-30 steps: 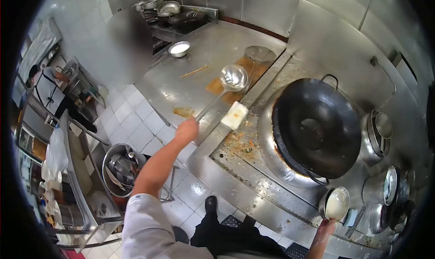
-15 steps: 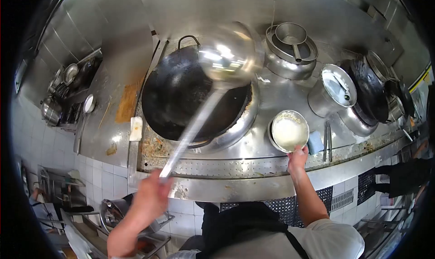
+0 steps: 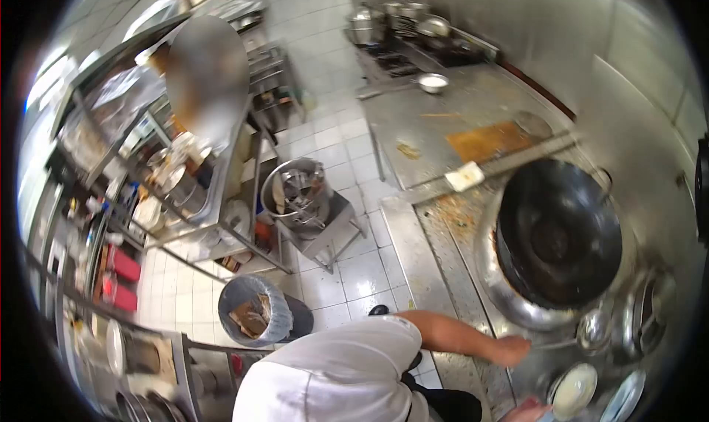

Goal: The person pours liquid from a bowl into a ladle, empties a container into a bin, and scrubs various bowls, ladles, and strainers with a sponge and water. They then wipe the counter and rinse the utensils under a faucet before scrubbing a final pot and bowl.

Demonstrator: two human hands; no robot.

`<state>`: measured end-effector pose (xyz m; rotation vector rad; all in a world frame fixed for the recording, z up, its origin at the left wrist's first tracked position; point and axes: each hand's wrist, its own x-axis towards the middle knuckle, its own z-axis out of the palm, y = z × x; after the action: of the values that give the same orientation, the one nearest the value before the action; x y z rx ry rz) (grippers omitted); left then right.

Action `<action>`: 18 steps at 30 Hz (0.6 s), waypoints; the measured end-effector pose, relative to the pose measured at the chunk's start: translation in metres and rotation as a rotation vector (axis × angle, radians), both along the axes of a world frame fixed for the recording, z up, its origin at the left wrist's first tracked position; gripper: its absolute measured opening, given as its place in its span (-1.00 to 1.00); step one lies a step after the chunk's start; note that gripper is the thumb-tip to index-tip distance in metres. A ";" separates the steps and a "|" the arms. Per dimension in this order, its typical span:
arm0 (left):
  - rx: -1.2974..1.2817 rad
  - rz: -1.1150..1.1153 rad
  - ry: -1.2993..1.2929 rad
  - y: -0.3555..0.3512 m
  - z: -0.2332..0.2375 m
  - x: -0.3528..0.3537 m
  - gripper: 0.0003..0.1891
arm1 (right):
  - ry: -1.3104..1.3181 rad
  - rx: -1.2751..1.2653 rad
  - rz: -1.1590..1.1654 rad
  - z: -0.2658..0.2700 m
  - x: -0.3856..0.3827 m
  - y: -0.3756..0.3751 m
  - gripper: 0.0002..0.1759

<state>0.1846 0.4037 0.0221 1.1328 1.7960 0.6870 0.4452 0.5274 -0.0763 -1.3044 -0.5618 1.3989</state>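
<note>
My left hand (image 3: 513,350) is closed around the handle of a metal ladle, whose bowl (image 3: 593,329) is low over the steel counter beside the wok. At the bottom edge, my right hand (image 3: 528,410) shows only in part, its fingers at the rim of a metal bowl (image 3: 574,391) with pale, creamy contents. A large black wok (image 3: 559,233) sits on the round burner and looks bare inside.
A white cloth (image 3: 464,177) lies at the stove's edge near a brown board (image 3: 487,141). A lined bin (image 3: 255,311) and a pot of utensils (image 3: 297,193) stand on the left. Another person (image 3: 207,82) is at the shelving, blurred.
My view has swung far to the left, bringing in the shelving and bin. The ladle has come down from above the wok to beside it, still in my left hand.
</note>
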 end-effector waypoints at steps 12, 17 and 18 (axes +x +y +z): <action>0.546 0.341 0.164 -0.223 0.022 -0.105 -0.66 | 0.031 0.912 0.387 0.157 -0.127 -0.029 -0.41; 0.280 0.941 0.415 -0.267 0.066 -0.229 -0.33 | 0.233 1.297 0.549 0.274 -0.242 -0.120 -0.37; 0.248 0.925 0.438 -0.261 0.084 -0.263 -0.17 | 0.309 1.301 0.616 0.278 -0.256 -0.132 -0.36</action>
<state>-0.0782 0.1427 0.1066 0.5619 2.6916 1.2870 0.1889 0.3955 0.2014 0.1499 -1.3994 1.2225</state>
